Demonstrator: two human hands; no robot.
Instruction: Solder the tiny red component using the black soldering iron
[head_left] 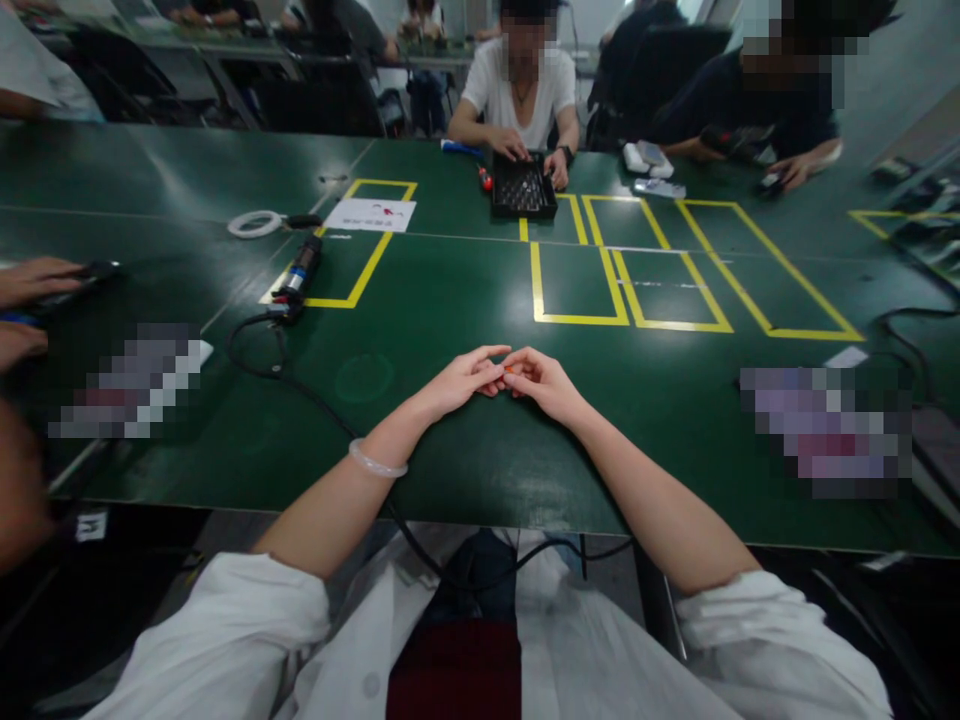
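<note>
My left hand and my right hand meet at the fingertips above the green table, near its front edge. A tiny orange thing shows between them, too small to name. The fingers of my right hand are pinched together at it. My left hand is partly curled, its thumb and fingers at the same spot. A pale bracelet circles my left wrist.
Yellow tape rectangles mark the table. A black cable runs from a dark cylindrical device toward my lap. A person across the table has both hands at a black tray. Blurred flat items lie at left and right; other people's hands are at both sides.
</note>
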